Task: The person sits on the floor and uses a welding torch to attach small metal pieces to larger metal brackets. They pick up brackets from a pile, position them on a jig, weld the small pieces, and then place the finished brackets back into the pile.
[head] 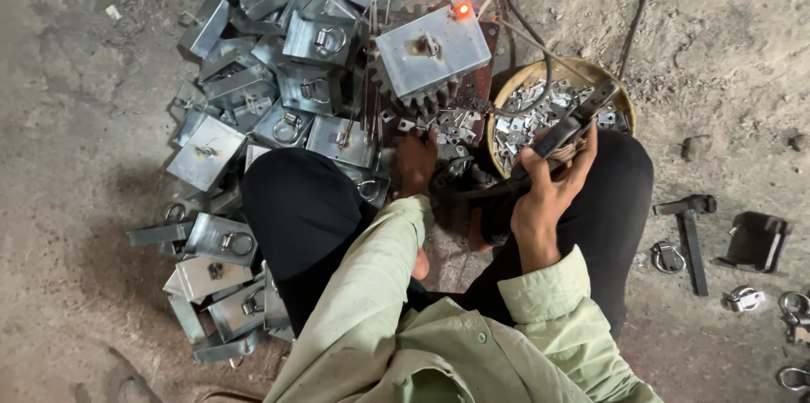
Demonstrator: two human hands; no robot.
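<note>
My right hand is clenched around a dark welding holder; my left hand presses small metal pieces, grip unclear. The holder looks stiff and hefty, so I'd say hold mid-handle.
</note>
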